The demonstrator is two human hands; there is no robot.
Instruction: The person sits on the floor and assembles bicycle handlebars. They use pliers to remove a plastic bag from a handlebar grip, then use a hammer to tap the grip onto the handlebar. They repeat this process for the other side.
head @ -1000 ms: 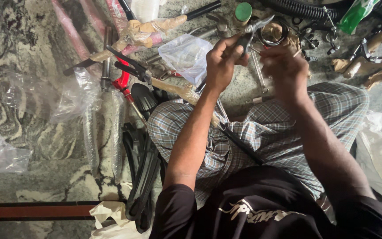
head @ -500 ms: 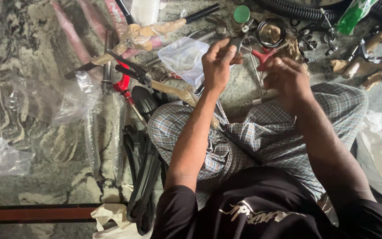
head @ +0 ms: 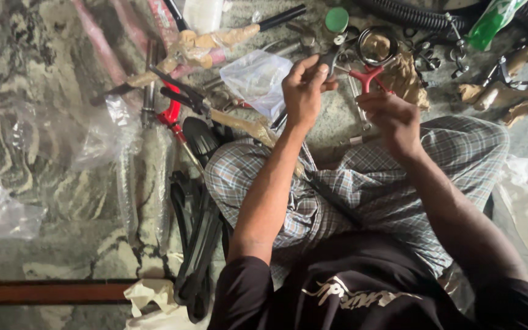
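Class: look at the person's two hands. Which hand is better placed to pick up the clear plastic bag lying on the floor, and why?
Probably the left hand: it hovers right beside the clear plastic bag, though it grips a dark tool. The right hand lies farther off, holding a red-handled tool.

floor [head: 32, 122]: grey-green marbled | trousers [head: 349, 195]: grey-blue plaid | Y-shaped tool [head: 368, 77]: red | round cap [head: 337, 19]: green | shirt [head: 349, 287]: black | bag [head: 258, 79]: clear

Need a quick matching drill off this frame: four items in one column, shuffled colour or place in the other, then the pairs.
Items:
1. round cap
2. three-armed tool
3. clear plastic bag
4. left hand

Descriptions:
A. red
B. green
C. pinching a dark tool
D. on the floor, left of the left hand

Pairs: 1-B, 2-A, 3-D, 4-C
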